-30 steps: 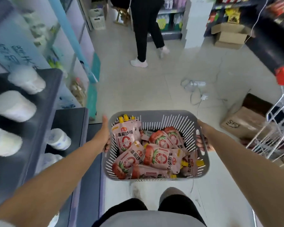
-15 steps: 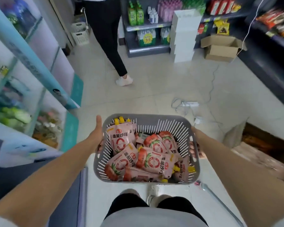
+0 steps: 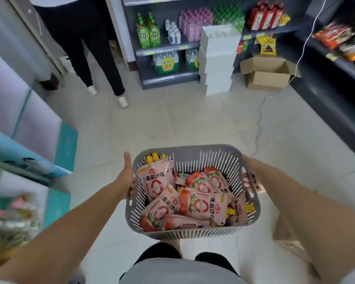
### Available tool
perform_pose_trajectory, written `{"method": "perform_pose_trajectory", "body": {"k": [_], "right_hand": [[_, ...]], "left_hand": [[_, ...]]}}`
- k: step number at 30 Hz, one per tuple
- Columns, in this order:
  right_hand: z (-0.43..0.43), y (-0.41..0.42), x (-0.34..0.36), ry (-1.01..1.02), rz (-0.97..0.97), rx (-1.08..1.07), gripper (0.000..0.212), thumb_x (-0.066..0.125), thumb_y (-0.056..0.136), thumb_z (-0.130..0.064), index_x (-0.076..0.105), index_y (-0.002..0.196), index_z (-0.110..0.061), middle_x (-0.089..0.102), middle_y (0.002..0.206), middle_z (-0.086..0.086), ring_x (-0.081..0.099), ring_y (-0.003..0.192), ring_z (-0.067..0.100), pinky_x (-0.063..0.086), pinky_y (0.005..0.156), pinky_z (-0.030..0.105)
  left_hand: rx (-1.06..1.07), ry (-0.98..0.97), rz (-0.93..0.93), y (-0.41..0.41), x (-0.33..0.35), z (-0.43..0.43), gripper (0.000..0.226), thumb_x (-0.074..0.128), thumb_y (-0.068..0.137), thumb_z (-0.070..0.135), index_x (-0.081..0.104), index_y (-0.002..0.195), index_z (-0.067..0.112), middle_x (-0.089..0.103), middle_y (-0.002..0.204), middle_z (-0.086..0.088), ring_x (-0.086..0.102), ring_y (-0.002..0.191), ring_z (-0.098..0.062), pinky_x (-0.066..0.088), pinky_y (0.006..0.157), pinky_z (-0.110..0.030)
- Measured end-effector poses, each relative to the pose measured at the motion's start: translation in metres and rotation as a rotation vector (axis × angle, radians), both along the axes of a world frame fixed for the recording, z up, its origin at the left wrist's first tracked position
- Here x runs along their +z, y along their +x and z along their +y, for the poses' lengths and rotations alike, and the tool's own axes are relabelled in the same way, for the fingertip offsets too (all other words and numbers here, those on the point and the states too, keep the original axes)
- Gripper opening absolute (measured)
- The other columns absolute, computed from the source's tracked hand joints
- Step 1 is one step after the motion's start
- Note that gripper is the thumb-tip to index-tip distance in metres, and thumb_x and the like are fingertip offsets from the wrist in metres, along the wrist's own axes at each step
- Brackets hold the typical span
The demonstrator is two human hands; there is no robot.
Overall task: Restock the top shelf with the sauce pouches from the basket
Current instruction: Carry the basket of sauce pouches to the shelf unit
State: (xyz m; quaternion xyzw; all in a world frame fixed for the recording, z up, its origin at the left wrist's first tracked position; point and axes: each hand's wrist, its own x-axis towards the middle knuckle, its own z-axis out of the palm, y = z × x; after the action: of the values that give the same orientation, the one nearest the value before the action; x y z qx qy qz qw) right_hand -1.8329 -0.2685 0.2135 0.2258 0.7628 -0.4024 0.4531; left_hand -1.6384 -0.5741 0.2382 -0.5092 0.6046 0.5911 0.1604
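Note:
A grey slotted plastic basket [image 3: 193, 154] hangs in front of my waist, carried level between both hands. Inside lie several pink tomato sauce pouches [image 3: 201, 203] with yellow caps, piled loosely; one stands upright at the back left. My left hand [image 3: 127, 175] grips the basket's left handle, thumb up along the rim. My right hand [image 3: 251, 173] grips the right handle, its fingers curled through the slot.
A dark shelf unit [image 3: 168, 50] with drink bottles stands ahead. A stack of white boxes [image 3: 218, 58] and an open cardboard box [image 3: 267, 72] sit on the floor. A person's legs [image 3: 94, 58] are at the far left. Shelves [image 3: 340, 50] line the right; a cooler [image 3: 19, 128] is at the left. A cable [image 3: 260, 111] crosses the tiles.
The view has swung right and up, away from the dark shelf at my left, toward the aisle's end. The basket stays in both hands.

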Motion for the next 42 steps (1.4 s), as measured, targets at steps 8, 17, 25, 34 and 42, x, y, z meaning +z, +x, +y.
{"method": "perform_pose_trajectory", "body": {"k": [8,17,25,34,42], "right_hand": [[-0.071,-0.179,0.023,-0.06,0.041,-0.11,0.066,0.024,0.087,-0.075,0.028,0.051,-0.02,0.028,0.041,-0.002,0.024,0.037,0.012,0.024,0.046,0.021],[-0.148,-0.417,0.034,-0.112,0.057,-0.097,0.063,0.027,0.086,-0.072,0.025,0.05,-0.02,0.026,0.042,-0.001,0.021,0.041,0.014,0.022,0.046,0.024],[-0.212,-0.63,0.05,-0.095,0.146,-0.16,0.064,0.035,0.086,-0.07,0.031,0.049,-0.018,0.031,0.043,0.002,0.026,0.038,0.015,0.026,0.045,0.023],[-0.269,-0.846,0.041,-0.043,0.231,-0.223,0.052,0.038,0.095,-0.055,0.045,0.071,-0.009,0.041,0.054,0.009,0.034,0.045,0.021,0.035,0.042,0.021],[-0.301,-0.997,0.074,0.061,0.272,-0.254,0.059,0.029,0.099,-0.051,0.036,0.059,-0.008,0.036,0.058,0.012,0.034,0.048,0.022,0.03,0.05,0.028]], "left_hand": [[-0.06,-0.053,0.065,-0.212,0.031,-0.078,0.078,-0.001,0.067,0.089,0.021,0.035,0.022,0.021,0.038,0.003,0.017,0.033,-0.011,0.017,0.043,-0.02],[-0.006,-0.08,0.096,-0.457,0.056,-0.152,0.078,0.001,0.069,0.09,0.021,0.037,0.021,0.022,0.038,0.003,0.017,0.034,-0.011,0.016,0.043,-0.02],[-0.016,-0.113,0.135,-0.652,0.067,-0.214,0.076,-0.002,0.058,0.094,0.018,0.043,0.022,0.019,0.044,0.001,0.015,0.038,-0.011,0.015,0.045,-0.021],[-0.132,-0.035,0.155,-0.895,0.067,-0.275,0.096,0.007,0.091,0.067,0.048,0.13,-0.01,0.047,0.106,-0.032,0.046,0.121,-0.045,0.039,0.1,-0.044],[-0.105,-0.05,0.202,-1.072,0.089,-0.306,0.094,0.003,0.081,0.079,0.062,0.068,0.007,0.062,0.101,-0.036,0.055,0.047,-0.015,0.041,0.048,-0.02]]}}
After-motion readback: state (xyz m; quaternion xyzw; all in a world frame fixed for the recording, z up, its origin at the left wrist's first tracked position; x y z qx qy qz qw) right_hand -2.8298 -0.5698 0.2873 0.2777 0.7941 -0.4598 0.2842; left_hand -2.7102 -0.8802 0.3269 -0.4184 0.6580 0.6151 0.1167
